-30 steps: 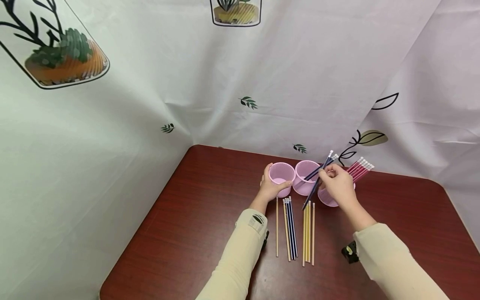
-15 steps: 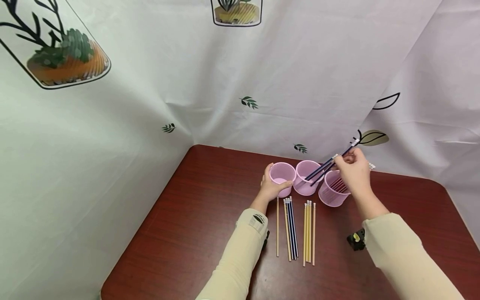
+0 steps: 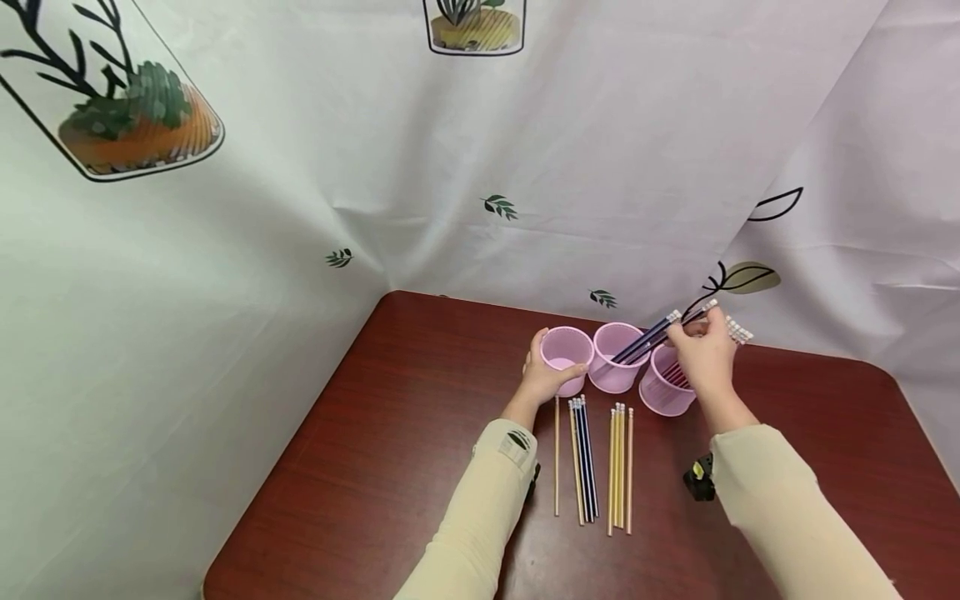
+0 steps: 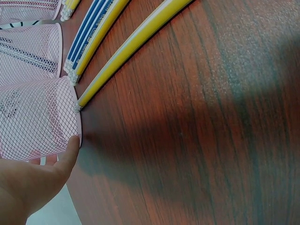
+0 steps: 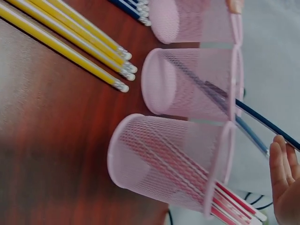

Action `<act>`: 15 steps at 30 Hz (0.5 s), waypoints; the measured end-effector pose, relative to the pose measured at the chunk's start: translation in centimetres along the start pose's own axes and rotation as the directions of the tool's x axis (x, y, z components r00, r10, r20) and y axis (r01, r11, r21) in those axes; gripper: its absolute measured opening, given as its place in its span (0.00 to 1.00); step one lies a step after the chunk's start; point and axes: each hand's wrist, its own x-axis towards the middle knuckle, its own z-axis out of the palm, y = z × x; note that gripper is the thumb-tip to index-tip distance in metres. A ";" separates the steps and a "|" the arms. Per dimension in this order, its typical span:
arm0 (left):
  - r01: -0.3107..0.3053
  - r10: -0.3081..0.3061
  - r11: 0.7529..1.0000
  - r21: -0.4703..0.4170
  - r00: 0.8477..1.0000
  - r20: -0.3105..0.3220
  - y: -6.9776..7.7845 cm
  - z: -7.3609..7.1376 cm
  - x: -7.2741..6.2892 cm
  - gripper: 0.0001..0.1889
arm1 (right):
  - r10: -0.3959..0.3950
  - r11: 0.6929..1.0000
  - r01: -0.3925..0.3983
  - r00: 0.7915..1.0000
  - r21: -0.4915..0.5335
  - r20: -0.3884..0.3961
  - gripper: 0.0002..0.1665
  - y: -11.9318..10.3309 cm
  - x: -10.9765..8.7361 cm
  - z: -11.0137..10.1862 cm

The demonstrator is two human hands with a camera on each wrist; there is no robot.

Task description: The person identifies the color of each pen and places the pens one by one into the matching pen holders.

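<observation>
**One hand on a cup, the other on a blue pencil**

My left hand [image 3: 542, 377] grasps the left pink mesh cup [image 3: 567, 342], thumb across its front. My right hand [image 3: 705, 354] pinches a dark blue pencil [image 5: 265, 121] near its eraser end; its lower end is inside the middle cup [image 3: 611, 381], which touches the left cup. More blue pencils [image 3: 647, 337] lean to the right in that middle cup. The right cup [image 3: 663, 396] stands just beside it, holding red pencils [image 3: 677, 375] with white erasers, partly behind my right hand. Nearer me on the reddish-brown surface [image 3: 375, 458] lie a lone yellow pencil [image 3: 557, 458], a bunch of blue pencils [image 3: 587, 458] with a yellow one alongside, and a yellow group [image 3: 618, 467], eraser ends towards the cups.
</observation>
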 end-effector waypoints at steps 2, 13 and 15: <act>0.002 -0.002 1.000 -0.004 1.000 0.002 0.0 0.0 0.0 0.50 | 0.009 0.999 -0.009 1.000 -0.048 0.007 0.15 0.4 -0.1 0.4; -0.001 0.001 1.000 -0.018 1.000 -0.009 0.2 0.1 -0.2 0.50 | 0.008 0.983 -0.007 1.000 -0.182 0.008 0.22 1.8 -0.5 1.2; -0.021 0.021 0.999 -0.027 1.000 -0.014 0.3 0.0 -0.1 0.50 | 0.018 0.982 -0.014 1.000 -0.189 0.017 0.24 1.9 -0.4 1.2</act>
